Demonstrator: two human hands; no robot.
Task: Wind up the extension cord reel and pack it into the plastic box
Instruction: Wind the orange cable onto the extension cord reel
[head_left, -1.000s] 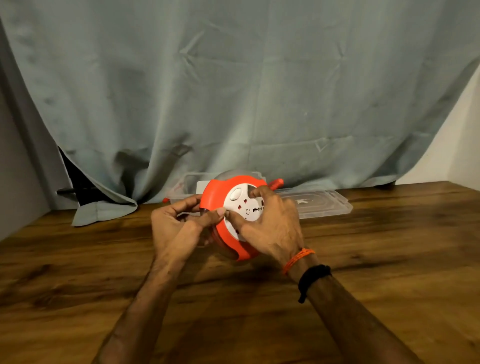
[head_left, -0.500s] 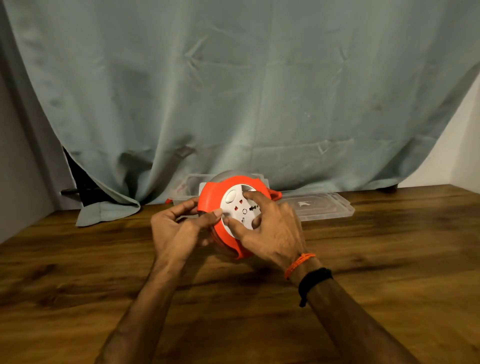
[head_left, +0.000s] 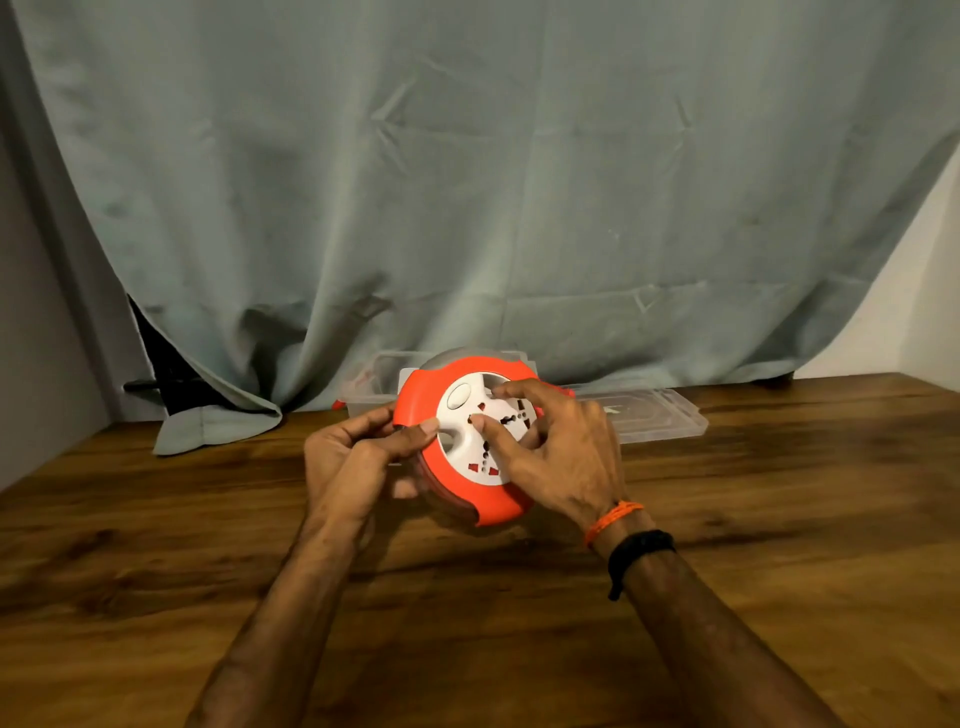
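Note:
The extension cord reel (head_left: 423, 400) is round, with an orange shell and a white socket face, held tilted above the wooden table. My left hand (head_left: 353, 457) grips its left rim, thumb on the orange edge. My right hand (head_left: 556, 457) rests on the white face, with index finger and thumb pressed on the socket disc. Behind the reel stands the clear plastic box (head_left: 371, 384), mostly hidden by the reel. Its clear lid (head_left: 649, 415) lies flat to the right. No loose cord shows.
A grey-green curtain (head_left: 467, 182) hangs along the back of the wooden table (head_left: 519, 623), its hem lying on the table at the left. A white wall (head_left: 924, 312) closes the right side. An orange thread and a black band circle my right wrist.
My right hand's fingers have shifted around the white face, and the disc has turned. The reel stays in about the same place in both hands.

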